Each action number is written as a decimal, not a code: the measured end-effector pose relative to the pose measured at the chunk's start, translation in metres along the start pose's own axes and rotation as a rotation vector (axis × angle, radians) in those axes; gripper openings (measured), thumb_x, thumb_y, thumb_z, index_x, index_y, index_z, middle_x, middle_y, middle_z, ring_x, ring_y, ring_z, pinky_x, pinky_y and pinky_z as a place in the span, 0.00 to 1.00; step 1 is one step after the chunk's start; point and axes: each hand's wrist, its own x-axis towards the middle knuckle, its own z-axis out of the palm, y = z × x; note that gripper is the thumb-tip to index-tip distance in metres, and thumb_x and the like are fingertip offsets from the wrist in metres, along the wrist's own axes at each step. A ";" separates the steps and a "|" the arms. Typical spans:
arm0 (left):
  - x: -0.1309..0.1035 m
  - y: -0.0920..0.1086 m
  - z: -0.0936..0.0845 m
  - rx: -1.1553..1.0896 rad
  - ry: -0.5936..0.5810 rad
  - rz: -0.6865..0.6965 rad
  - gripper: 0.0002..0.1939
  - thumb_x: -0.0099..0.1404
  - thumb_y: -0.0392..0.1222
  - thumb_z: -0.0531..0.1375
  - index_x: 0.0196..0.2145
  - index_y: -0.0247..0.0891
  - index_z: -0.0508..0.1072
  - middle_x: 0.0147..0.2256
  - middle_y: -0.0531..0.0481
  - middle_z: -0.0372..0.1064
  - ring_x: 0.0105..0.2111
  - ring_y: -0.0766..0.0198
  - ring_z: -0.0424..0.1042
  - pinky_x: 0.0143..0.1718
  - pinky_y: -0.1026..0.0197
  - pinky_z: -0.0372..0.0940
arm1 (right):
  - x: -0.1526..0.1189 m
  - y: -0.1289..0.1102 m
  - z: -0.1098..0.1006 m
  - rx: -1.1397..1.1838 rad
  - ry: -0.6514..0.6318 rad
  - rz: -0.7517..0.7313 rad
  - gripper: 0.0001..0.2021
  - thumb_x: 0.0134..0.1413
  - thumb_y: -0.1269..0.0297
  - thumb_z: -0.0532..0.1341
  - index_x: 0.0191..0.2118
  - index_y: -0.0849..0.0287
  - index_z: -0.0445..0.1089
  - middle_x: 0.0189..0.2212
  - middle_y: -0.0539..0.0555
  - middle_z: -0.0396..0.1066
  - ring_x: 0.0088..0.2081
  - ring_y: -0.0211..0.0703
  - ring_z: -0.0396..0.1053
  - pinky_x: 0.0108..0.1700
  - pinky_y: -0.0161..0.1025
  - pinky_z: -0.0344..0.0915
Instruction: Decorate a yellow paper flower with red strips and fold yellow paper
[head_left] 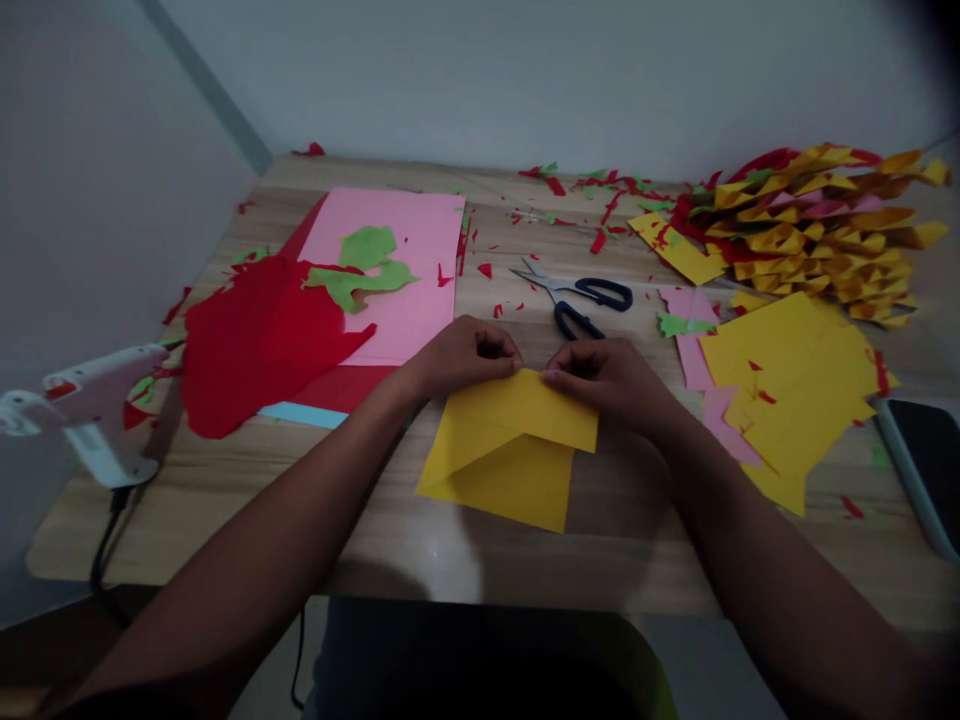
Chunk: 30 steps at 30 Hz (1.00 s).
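A yellow sheet of paper (pixel 517 425) is bent over on itself just above the table's front part, its lower layer showing beneath the upper flap. My left hand (pixel 472 355) pinches the far edge near its middle. Close beside it, my right hand (pixel 604 380) grips the same edge, fingertips a little apart from the left ones. Both hands are closed on the paper. Beyond them lies a pair of scissors (pixel 559 295) with dark blue handles, blades spread.
Pink paper (pixel 397 260), crumpled red paper (pixel 262 340) and green scraps (pixel 367 270) lie left. A glue gun (pixel 105 410) stands at the left edge, its cable hanging down. To the right are yellow sheets (pixel 795 380), a folded-paper piece (pixel 825 230) and a phone (pixel 926 460).
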 end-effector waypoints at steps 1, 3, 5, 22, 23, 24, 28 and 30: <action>0.000 0.000 0.000 0.003 0.014 0.004 0.09 0.52 0.44 0.64 0.27 0.34 0.77 0.25 0.52 0.72 0.27 0.68 0.67 0.28 0.66 0.59 | 0.000 0.001 0.000 -0.016 -0.001 -0.010 0.14 0.52 0.51 0.66 0.28 0.59 0.72 0.22 0.49 0.66 0.25 0.35 0.59 0.26 0.35 0.53; 0.001 -0.001 0.000 0.004 0.032 0.011 0.09 0.52 0.44 0.63 0.27 0.34 0.77 0.25 0.52 0.73 0.27 0.68 0.67 0.28 0.65 0.60 | 0.000 0.003 -0.003 -0.040 -0.009 -0.017 0.14 0.52 0.51 0.65 0.28 0.58 0.72 0.22 0.49 0.66 0.25 0.35 0.59 0.26 0.35 0.53; 0.001 -0.002 -0.001 0.002 0.039 0.014 0.10 0.52 0.44 0.63 0.27 0.34 0.77 0.25 0.51 0.73 0.27 0.67 0.67 0.29 0.65 0.60 | 0.000 0.005 -0.008 -0.059 -0.010 -0.019 0.15 0.53 0.51 0.65 0.28 0.58 0.72 0.22 0.48 0.65 0.24 0.35 0.59 0.26 0.35 0.53; 0.003 -0.006 0.000 -0.039 0.078 0.013 0.10 0.54 0.44 0.64 0.27 0.33 0.77 0.25 0.53 0.71 0.26 0.69 0.66 0.29 0.65 0.60 | -0.004 0.013 -0.041 -0.125 0.106 -0.003 0.15 0.53 0.49 0.67 0.29 0.57 0.72 0.23 0.49 0.67 0.25 0.36 0.59 0.25 0.36 0.52; 0.003 -0.006 0.000 -0.037 0.082 0.020 0.09 0.54 0.44 0.64 0.27 0.33 0.77 0.24 0.53 0.71 0.26 0.69 0.66 0.29 0.65 0.59 | -0.004 0.014 -0.042 -0.129 0.112 -0.013 0.16 0.53 0.49 0.67 0.28 0.57 0.72 0.24 0.50 0.67 0.25 0.36 0.59 0.25 0.36 0.53; 0.004 -0.006 0.000 -0.031 0.089 0.028 0.09 0.54 0.44 0.64 0.27 0.33 0.77 0.24 0.53 0.71 0.26 0.69 0.66 0.29 0.65 0.59 | -0.005 0.014 -0.043 -0.134 0.112 -0.018 0.16 0.53 0.49 0.66 0.28 0.57 0.72 0.24 0.50 0.67 0.26 0.36 0.60 0.25 0.36 0.53; 0.003 -0.009 0.001 0.028 0.094 0.061 0.09 0.54 0.43 0.63 0.28 0.34 0.77 0.24 0.53 0.71 0.26 0.69 0.66 0.28 0.65 0.58 | -0.005 0.010 -0.042 -0.170 -0.016 -0.026 0.15 0.53 0.49 0.66 0.30 0.56 0.75 0.26 0.51 0.72 0.27 0.39 0.65 0.28 0.37 0.58; 0.003 -0.009 0.002 0.065 0.054 0.079 0.08 0.54 0.42 0.63 0.28 0.34 0.77 0.25 0.52 0.72 0.26 0.69 0.67 0.28 0.66 0.59 | -0.006 0.007 -0.037 -0.195 -0.135 -0.048 0.13 0.54 0.51 0.66 0.33 0.55 0.77 0.30 0.52 0.76 0.30 0.40 0.68 0.31 0.37 0.61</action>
